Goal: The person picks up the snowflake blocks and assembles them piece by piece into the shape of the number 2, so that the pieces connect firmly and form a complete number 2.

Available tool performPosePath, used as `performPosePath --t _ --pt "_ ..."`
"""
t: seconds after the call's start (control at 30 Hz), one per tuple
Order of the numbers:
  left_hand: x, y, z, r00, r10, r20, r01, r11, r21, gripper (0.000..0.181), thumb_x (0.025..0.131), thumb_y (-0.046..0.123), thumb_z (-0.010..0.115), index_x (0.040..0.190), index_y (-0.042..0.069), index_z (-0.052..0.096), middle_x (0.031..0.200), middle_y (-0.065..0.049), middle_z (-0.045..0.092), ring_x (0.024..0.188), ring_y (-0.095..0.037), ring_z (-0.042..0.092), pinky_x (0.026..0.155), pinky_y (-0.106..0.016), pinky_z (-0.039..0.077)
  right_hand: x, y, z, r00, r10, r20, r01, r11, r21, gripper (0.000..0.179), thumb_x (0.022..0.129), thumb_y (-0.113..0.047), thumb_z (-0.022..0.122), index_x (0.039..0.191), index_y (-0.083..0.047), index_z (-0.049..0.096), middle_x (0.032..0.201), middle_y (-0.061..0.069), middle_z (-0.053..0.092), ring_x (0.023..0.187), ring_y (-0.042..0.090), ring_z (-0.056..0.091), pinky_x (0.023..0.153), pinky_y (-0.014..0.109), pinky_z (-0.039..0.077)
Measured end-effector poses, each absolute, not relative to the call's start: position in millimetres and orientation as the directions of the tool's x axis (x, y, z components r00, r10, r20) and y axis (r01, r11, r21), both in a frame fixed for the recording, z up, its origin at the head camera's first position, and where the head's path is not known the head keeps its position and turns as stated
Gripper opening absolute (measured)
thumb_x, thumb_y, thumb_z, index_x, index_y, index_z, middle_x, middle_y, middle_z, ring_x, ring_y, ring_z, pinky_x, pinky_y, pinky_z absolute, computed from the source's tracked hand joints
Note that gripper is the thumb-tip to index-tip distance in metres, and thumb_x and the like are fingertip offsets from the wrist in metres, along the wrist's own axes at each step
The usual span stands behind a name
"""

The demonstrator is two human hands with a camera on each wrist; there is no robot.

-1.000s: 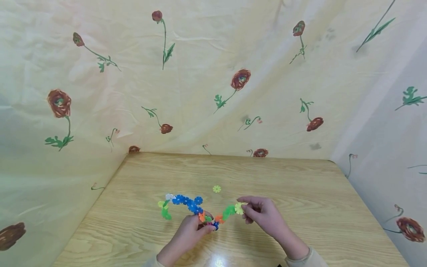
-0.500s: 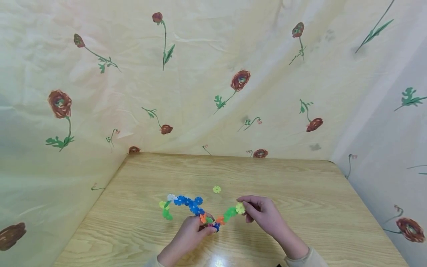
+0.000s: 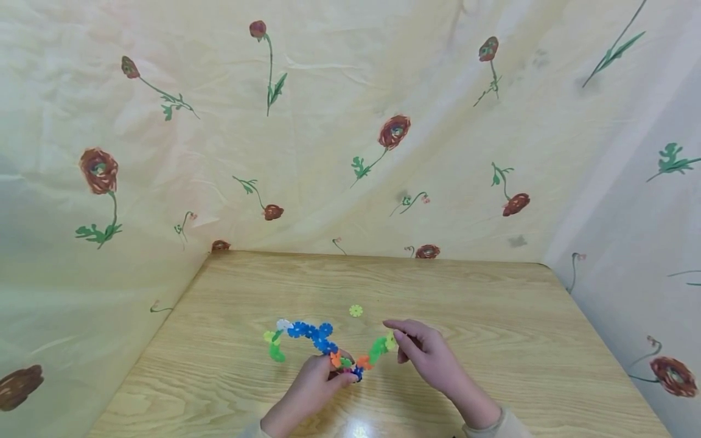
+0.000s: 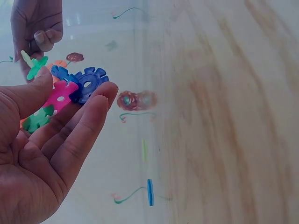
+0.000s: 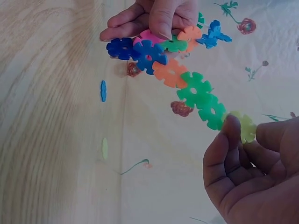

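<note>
A chain of interlocking plastic snowflake discs is held above the table. Left of my hands run its blue discs [image 3: 309, 332], ending in a white disc [image 3: 283, 325] and hanging green ones [image 3: 276, 352]. My left hand [image 3: 316, 378] grips the middle, thumb on the pink disc [image 4: 61, 95] and green disc [image 4: 38, 119], with a dark blue disc [image 4: 89, 85] by the fingertips. Orange disc [image 5: 169, 73] and green discs [image 5: 195, 89] lead on to a yellow disc [image 5: 245, 127] at the right end. My right hand [image 3: 429, 351] pinches that yellow disc between thumb and finger.
On the wood-grain table [image 3: 493, 316], a loose yellow disc [image 3: 356, 311] lies beyond the hands. A loose blue disc [image 5: 103, 91] also lies there, near the chain in the head view. Flower-printed cloth [image 3: 328, 121] hangs behind the table and along both sides.
The chain and my left hand have drifted slightly right. My right hand has shifted a little left over the yellow end disc, which now shows less in the head view.
</note>
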State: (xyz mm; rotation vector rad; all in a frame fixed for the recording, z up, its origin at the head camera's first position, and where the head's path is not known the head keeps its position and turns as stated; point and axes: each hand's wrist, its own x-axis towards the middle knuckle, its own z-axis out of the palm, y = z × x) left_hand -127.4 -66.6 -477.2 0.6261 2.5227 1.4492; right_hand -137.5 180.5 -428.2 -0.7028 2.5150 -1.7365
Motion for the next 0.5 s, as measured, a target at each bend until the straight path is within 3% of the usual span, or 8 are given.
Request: performPosePath --t 0.17,0.3,0.5 --pt "-127.0 -66.3 -477.6 -0.897 0.437 0.057 0.264 0.429 0.864 0.009 0.09 0.028 0.069 0.093 0.02 0.069 0.083 0.014 0.064 0.073 -0.001 0.057 0.065 -0.022 0.049 -138.5 178.0 -430.7 -0.94 -0.283 0.192 -0.269 0.265 -0.926 0.026 0.104 -0.018 0.048 0.119 0.003 0.055 0.079 0.01 0.058 0.062 0.016 0.059 0.06 0.033 0.053" --pt "-126.9 -65.7 -478.1 -0.9 0.435 0.039 0.241 0.42 0.875 0.009 0.09 0.029 0.069 0.094 0.02 0.069 0.084 0.014 0.065 0.074 -0.001 0.057 0.066 -0.022 0.05 -139.1 175.0 -433.3 -0.96 -0.203 0.195 -0.245 0.261 -0.934 0.02 0.103 -0.016 0.051 0.106 0.001 0.061 0.075 0.009 0.058 0.061 0.016 0.059 0.06 0.032 0.053" --pt "-125.9 -65.3 -477.9 -0.905 0.424 0.02 0.221 0.43 0.875 0.009 0.09 0.029 0.069 0.095 0.021 0.069 0.086 0.015 0.065 0.075 -0.002 0.058 0.068 -0.023 0.05 -136.9 167.1 -441.1 -0.94 -0.076 0.332 -0.339 0.324 -0.883 0.018 0.1 -0.012 0.055 0.1 -0.006 0.072 0.067 0.001 0.059 0.059 0.014 0.059 0.057 0.028 0.053"
